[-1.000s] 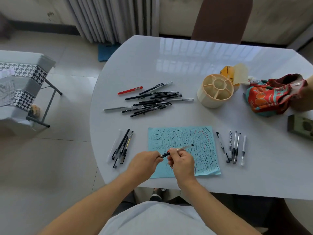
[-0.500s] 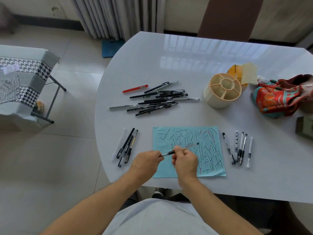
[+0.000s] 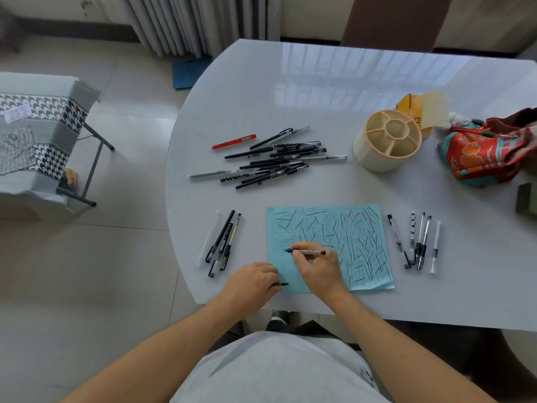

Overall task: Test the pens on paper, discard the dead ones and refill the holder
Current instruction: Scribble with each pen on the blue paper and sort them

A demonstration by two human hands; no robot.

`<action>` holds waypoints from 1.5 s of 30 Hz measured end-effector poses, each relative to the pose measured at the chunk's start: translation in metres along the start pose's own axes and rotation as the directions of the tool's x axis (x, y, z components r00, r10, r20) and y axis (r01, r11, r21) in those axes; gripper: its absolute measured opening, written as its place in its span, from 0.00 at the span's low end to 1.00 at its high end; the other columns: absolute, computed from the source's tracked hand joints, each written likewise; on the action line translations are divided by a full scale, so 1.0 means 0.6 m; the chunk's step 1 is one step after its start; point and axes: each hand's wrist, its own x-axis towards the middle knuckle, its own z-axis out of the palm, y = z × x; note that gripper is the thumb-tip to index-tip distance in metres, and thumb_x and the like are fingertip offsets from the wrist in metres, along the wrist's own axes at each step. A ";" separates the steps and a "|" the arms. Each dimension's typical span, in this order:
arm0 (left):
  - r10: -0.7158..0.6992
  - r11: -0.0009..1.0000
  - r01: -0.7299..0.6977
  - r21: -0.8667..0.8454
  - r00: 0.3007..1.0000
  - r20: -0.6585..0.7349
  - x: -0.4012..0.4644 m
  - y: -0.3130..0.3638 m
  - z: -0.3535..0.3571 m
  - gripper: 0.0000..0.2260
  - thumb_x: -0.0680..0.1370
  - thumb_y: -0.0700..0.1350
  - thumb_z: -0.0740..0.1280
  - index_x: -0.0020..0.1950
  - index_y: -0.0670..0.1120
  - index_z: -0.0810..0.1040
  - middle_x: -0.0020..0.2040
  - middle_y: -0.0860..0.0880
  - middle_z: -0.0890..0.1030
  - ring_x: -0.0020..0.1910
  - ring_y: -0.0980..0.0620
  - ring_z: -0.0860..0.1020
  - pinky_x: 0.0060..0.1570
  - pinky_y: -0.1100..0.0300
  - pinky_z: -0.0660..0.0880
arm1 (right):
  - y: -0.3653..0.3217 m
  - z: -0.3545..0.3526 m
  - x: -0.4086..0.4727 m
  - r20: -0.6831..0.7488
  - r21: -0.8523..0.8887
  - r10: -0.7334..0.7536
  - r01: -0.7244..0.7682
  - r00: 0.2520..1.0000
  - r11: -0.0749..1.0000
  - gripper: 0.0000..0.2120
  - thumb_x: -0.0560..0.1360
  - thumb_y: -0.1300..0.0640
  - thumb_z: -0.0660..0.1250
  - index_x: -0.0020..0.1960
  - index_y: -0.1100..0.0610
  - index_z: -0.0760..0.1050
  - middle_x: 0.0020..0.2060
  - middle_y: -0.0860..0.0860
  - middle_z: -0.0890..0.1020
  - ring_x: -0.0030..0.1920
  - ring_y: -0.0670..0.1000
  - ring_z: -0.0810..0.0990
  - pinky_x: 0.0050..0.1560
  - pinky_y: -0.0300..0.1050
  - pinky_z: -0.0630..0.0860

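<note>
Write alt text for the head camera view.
The right hand holds a pen tip-down on a scribbled blue paper while the left hand grips a black cap. Pen groups lie either side, a pile beyond, beside an empty beige holder.

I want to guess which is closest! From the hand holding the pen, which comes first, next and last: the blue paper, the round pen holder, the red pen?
From the right hand:
1. Blue paper, right under the hand.
2. Red pen, far off to the left, at the top of the pen pile.
3. Round pen holder, far off to the right. It and the red pen are too close to call.
</note>
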 end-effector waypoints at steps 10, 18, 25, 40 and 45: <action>-0.058 0.997 0.061 -0.048 0.997 0.049 -0.002 -0.008 0.004 0.12 0.80 0.50 0.63 0.50 0.45 0.83 0.57 0.53 0.83 0.60 0.54 0.77 0.61 0.56 0.74 | 0.018 -0.002 0.005 0.004 -0.203 -0.003 0.004 1.000 0.979 0.04 0.72 0.56 0.70 0.41 0.49 0.84 0.35 0.42 0.84 0.37 0.42 0.82 0.40 0.38 0.78; -0.216 0.963 0.226 -0.150 0.973 0.080 0.006 -0.003 -0.004 0.13 0.81 0.55 0.62 0.55 0.49 0.81 0.53 0.53 0.83 0.51 0.52 0.79 0.51 0.53 0.76 | 0.012 -0.050 -0.018 0.038 0.407 0.200 -0.197 0.979 0.892 0.05 0.73 0.60 0.69 0.46 0.61 0.79 0.35 0.60 0.85 0.33 0.56 0.83 0.36 0.50 0.82; -0.229 0.956 0.233 -0.179 0.973 0.038 0.017 0.023 -0.018 0.12 0.80 0.56 0.63 0.55 0.52 0.82 0.47 0.54 0.82 0.46 0.54 0.77 0.45 0.57 0.74 | -0.005 -0.055 -0.047 0.192 0.489 0.174 -0.248 0.966 0.836 0.03 0.79 0.71 0.66 0.46 0.66 0.76 0.36 0.65 0.83 0.35 0.59 0.81 0.38 0.49 0.81; -0.318 0.936 0.319 -0.150 0.947 0.033 0.015 0.038 -0.030 0.09 0.82 0.51 0.61 0.46 0.49 0.76 0.41 0.55 0.84 0.37 0.51 0.79 0.38 0.52 0.75 | -0.028 -0.016 -0.035 0.183 0.403 0.210 -0.268 0.960 0.875 0.06 0.80 0.60 0.70 0.47 0.62 0.79 0.33 0.56 0.84 0.31 0.54 0.81 0.40 0.51 0.83; -0.532 0.831 0.496 -0.250 0.841 -0.100 -0.008 -0.009 -0.053 0.10 0.80 0.52 0.65 0.43 0.50 0.80 0.37 0.53 0.75 0.37 0.54 0.73 0.37 0.56 0.69 | -0.062 0.002 0.036 0.304 0.227 0.156 -0.231 0.940 0.946 0.11 0.78 0.47 0.71 0.48 0.55 0.82 0.39 0.50 0.86 0.36 0.47 0.83 0.43 0.45 0.84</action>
